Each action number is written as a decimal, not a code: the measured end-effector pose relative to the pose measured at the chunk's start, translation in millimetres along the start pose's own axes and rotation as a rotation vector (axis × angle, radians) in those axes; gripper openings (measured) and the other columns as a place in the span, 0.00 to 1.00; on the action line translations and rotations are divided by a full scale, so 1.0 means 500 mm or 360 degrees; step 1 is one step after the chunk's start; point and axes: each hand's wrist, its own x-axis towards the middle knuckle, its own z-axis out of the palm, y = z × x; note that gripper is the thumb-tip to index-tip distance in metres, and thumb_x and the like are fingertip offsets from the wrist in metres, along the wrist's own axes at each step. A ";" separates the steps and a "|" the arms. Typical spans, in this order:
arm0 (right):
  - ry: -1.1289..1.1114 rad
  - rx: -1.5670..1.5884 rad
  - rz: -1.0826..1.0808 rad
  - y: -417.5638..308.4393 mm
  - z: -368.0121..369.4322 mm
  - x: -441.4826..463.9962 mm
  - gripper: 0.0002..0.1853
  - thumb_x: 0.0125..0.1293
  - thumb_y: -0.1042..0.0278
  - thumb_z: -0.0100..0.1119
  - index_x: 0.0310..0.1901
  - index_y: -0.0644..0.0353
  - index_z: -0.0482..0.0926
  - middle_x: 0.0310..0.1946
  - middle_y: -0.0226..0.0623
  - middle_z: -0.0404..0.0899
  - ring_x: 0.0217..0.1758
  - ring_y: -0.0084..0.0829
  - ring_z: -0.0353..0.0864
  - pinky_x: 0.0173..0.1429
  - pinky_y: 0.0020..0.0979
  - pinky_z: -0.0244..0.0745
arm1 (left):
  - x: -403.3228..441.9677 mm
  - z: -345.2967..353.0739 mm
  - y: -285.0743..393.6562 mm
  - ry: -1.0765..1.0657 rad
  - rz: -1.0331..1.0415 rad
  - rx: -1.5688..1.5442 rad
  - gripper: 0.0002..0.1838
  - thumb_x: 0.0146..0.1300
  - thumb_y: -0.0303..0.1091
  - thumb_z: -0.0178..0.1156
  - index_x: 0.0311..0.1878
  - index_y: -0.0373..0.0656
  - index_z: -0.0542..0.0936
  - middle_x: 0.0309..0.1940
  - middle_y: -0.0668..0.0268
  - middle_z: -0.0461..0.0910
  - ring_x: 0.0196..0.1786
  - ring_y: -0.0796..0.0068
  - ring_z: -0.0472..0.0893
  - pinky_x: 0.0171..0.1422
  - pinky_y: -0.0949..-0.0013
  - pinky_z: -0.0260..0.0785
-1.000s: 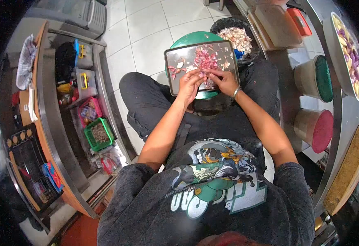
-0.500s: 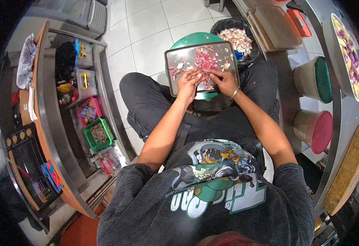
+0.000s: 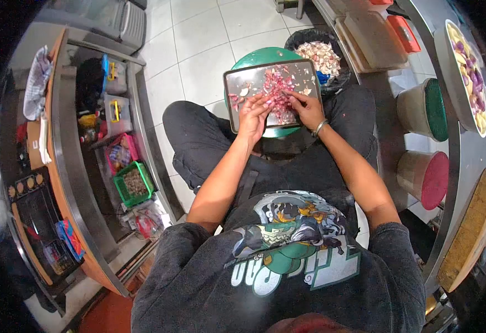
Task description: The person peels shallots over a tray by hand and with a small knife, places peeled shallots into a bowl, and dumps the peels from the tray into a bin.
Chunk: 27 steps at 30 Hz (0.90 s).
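Note:
A dark-rimmed tray [image 3: 254,77] rests on a round green stool [image 3: 262,54] between my knees. Pinkish-red peels and pieces [image 3: 278,83] are heaped in its middle, with a few pale bits around them. Over the tray's near left part, my left hand [image 3: 253,115] has its fingers bent together around something too small to make out. My right hand [image 3: 308,111], with a bracelet at the wrist, is pinched at the right of the heap; what it holds, if anything, is too small to tell. A small gap separates the hands.
Behind the tray stands a black-lined bin [image 3: 318,55] full of pale peels. Lidded tubs [image 3: 421,108] and a long dish of peeled pieces [image 3: 468,77] are at the right. At the left, a shelf [image 3: 101,186] holds a green basket [image 3: 133,184] and boxes.
My hands have drawn slightly apart, with my right hand shifting a little to the right. The view has moved slightly.

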 end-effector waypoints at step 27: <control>-0.0339 0.0437 0.0168 0.039 0.022 0.003 0.18 0.73 0.61 0.55 0.60 0.58 0.76 0.27 0.21 0.73 0.23 0.13 0.66 0.25 0.18 0.61 | -0.007 0.015 -0.005 -0.0033 -0.0166 0.0180 0.08 0.67 0.24 0.57 0.48 0.32 0.78 0.38 0.61 0.82 0.39 0.72 0.82 0.42 0.71 0.77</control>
